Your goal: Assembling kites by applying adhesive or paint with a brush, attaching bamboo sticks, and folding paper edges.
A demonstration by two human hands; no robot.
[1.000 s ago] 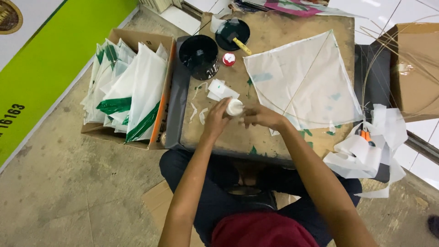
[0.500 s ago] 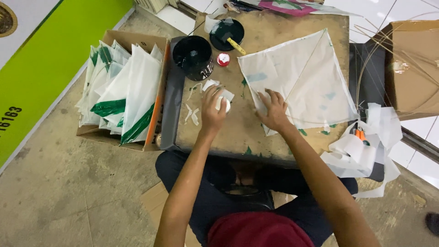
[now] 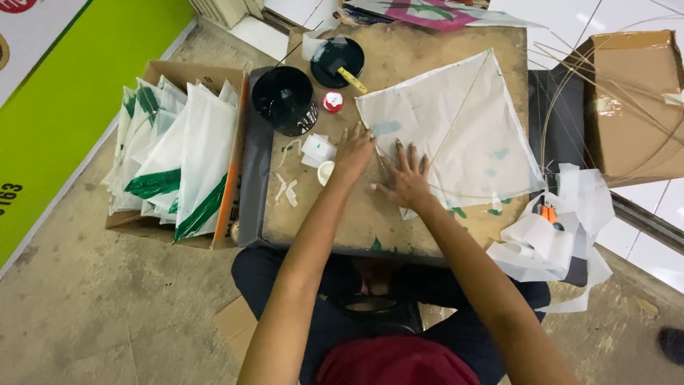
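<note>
both hands are lying flat near the middle of the frame: i am pressing my left hand (image 3: 354, 151) on the near corner of the white paper kite (image 3: 452, 135), fingers together, and spreading my right hand (image 3: 405, 178) open along its lower left edge. neither is gripping anything. the kite is sitting on the right half of the brown desk (image 3: 356, 221), its thin stick frame already running across the sheet, so the covering looks mostly done; i am judging that the edge under my fingers is what is being stuck down, and the other edges may be left. just left of my left hand, a small white roll (image 3: 325, 171) and torn paper bits (image 3: 287, 189) are lying loose. a black pot (image 3: 285, 100) is standing at upper left of the desk. finished kites are filling the cardboard box (image 3: 178, 153) at left.
</note>
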